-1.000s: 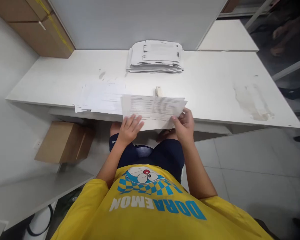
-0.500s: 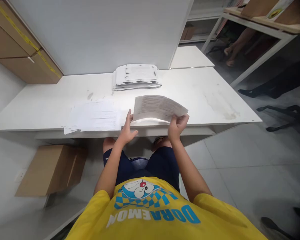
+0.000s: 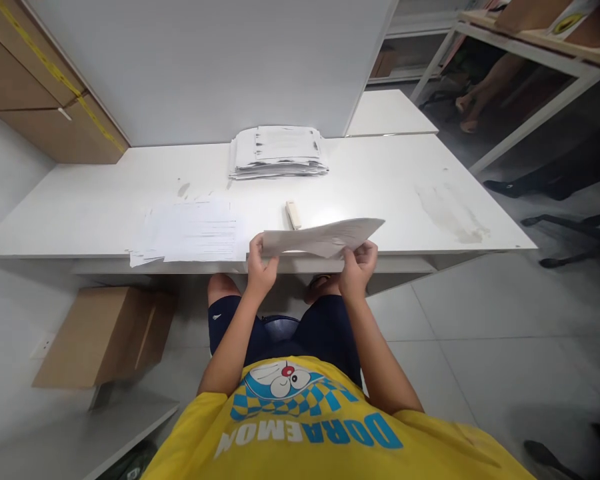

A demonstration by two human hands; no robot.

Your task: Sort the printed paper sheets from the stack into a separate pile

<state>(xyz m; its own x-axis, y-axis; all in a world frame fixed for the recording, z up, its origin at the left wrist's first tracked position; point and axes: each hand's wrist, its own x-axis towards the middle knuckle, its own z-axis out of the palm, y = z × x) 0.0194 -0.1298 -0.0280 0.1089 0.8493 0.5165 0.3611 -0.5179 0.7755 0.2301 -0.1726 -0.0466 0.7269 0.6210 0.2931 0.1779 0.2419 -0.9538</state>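
Note:
Sheets of printed paper (image 3: 320,238) are held up at the desk's front edge, tilted and slightly bowed. Their left end is pinched between the thumb and fingers of my left hand (image 3: 261,265). At the lower right side, my right hand (image 3: 357,267) grips the paper with the thumb on the near face. Just beyond the paper lies a small cream stapler (image 3: 293,215). Left of my left hand, loose printed sheets (image 3: 195,233) are spread and overhang the front edge a little. How many sheets I hold cannot be made out.
A thick stack of papers (image 3: 279,155) sits at the back of the white desk (image 3: 380,180), against a grey panel (image 3: 215,67). Cardboard boxes (image 3: 90,133) stand at the back left, and another box (image 3: 90,340) is below the desk. A person's legs (image 3: 490,87) show at upper right.
The held paper has tipped flatter and lower, uncovering the stapler behind it. My left hand has closed from spread fingers onto the paper's left end. My right hand keeps its grip.

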